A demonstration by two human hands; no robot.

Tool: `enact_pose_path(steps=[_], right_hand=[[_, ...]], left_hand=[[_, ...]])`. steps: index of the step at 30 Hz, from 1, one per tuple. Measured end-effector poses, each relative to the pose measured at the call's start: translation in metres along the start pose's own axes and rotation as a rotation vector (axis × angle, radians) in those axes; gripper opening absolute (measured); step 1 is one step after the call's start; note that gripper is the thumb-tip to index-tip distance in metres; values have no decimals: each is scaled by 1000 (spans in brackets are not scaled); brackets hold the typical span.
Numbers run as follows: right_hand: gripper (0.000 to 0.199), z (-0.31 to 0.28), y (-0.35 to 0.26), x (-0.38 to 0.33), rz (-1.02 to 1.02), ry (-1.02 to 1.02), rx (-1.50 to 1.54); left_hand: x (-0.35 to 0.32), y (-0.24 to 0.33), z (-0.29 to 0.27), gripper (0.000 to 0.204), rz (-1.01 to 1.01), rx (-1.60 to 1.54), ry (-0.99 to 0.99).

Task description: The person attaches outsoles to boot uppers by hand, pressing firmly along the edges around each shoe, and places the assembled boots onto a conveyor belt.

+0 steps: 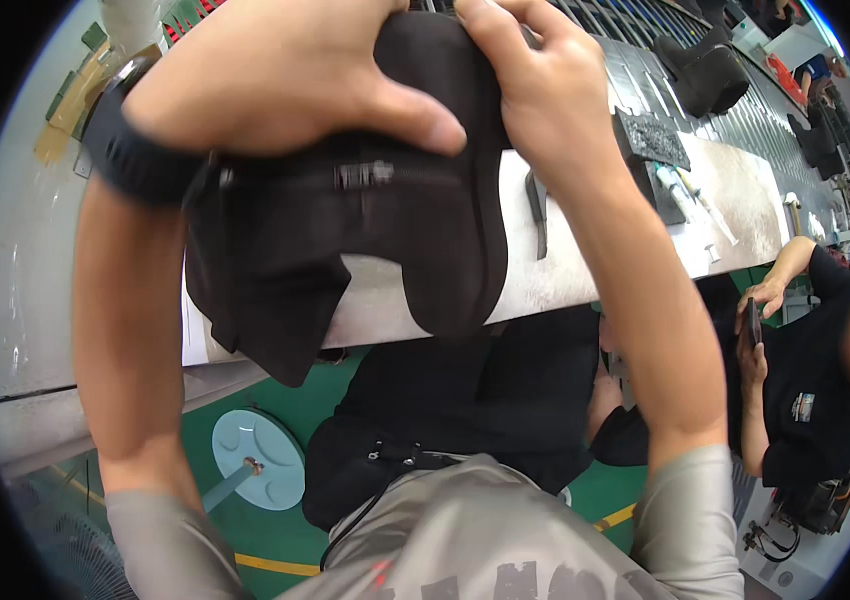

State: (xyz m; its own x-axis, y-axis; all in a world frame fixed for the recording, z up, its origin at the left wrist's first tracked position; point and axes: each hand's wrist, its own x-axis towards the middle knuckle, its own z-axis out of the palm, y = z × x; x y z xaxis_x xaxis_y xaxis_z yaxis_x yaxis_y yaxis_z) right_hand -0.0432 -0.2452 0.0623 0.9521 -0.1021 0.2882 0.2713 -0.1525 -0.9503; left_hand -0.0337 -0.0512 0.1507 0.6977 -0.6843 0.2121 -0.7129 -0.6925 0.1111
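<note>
A black moulded part point(425, 225) with a smooth rounded side and a U-shaped cutout is held up over the worktable. My left hand point(285, 75) lies across its upper left, thumb stretched over the black surface; the other fingers are out of view past the top edge. A dark watch sits on that wrist. My right hand point(545, 85) grips the part's upper right edge, with its fingers bent. Beside the part, below my right hand, a slim dark tool point(537, 215) rests on the table.
The pale worktable point(560, 280) carries a dark speckled block point(653, 142) and syringe-like tubes point(680, 195). Another black part point(703, 75) is on the roller conveyor point(635, 75). At right a person point(805, 400) holds a phone point(753, 322). A light-blue round base point(257, 460) stands on the green floor.
</note>
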Motion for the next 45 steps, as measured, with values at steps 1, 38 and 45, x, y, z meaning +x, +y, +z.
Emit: enact_pose_path(steps=[1,38,45], right_hand=[[38,-4,18,13,-15,-29,44],[75,-50,-46,-210,-158,-153,246],[28,-36,-39,-216,-209,37,399]], left_hand=[[16,8,-14,79,-124,-75,-211],[-163,153,27,48,217,244,315],[-166,168,39,31,131,311,360]])
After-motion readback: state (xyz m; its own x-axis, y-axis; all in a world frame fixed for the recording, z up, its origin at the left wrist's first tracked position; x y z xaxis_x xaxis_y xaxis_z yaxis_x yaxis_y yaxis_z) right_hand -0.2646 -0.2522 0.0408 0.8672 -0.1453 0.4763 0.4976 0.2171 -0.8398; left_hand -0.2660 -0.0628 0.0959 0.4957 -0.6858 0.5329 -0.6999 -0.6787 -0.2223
